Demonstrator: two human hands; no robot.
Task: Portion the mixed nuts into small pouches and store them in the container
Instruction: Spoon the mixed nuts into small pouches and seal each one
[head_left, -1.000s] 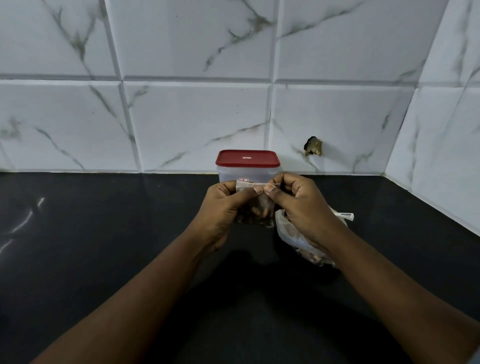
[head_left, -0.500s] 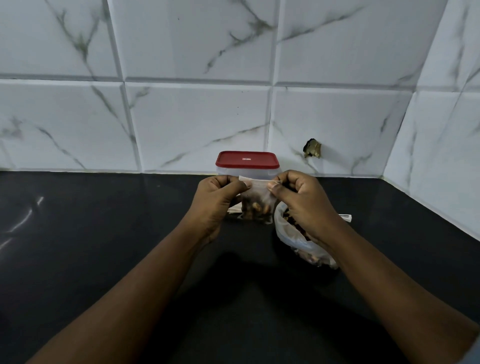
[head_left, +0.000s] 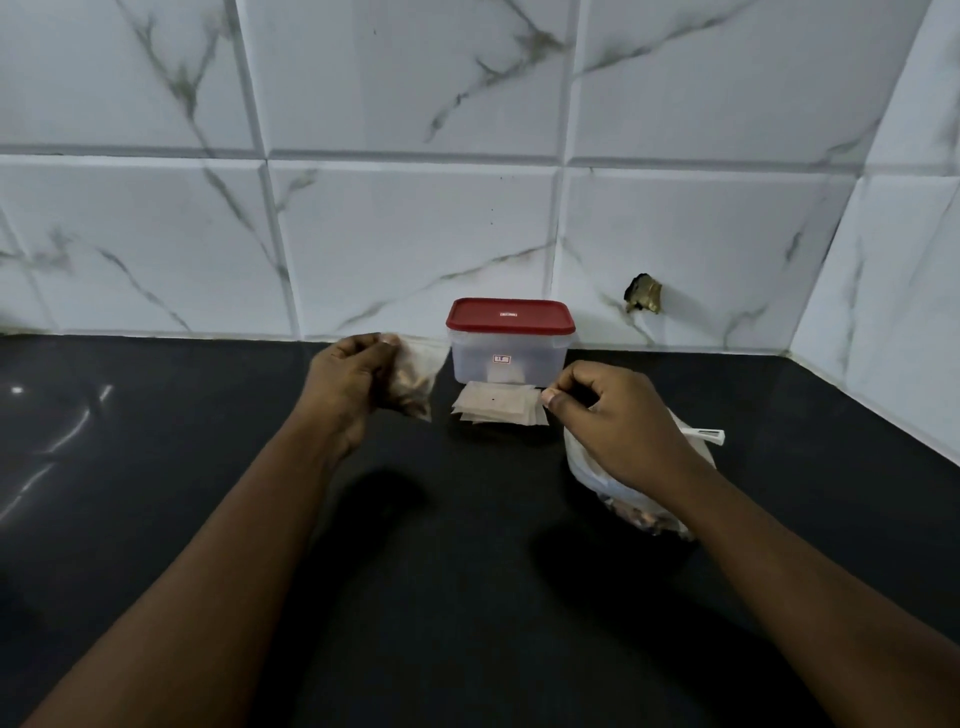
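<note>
Splitting apart: the pouch (head_left: 413, 382), lately pinched by both hands, now hangs from the left hand (head_left: 353, 382) alone.
Over the nut bag (head_left: 589, 470), the right hand (head_left: 613, 415) curls on nothing; the filled pouch is just left of the lidded container (head_left: 511, 358), probably ready for storing.

The container (head_left: 509, 364) had a red lid (head_left: 510, 315), a cloudy clear body and a small red-and-white label (head_left: 502, 359). The desk (head_left: 156, 467) was glossy black with white glints. The wall tiles (head_left: 405, 234) were white, veined grey-green like marble. The empty pouches (head_left: 498, 405) were pale beige. The filled pouch (head_left: 415, 382) showed brown through clear film. The big bag (head_left: 587, 462) was whitish-clear, its clip (head_left: 704, 434) white.
</note>
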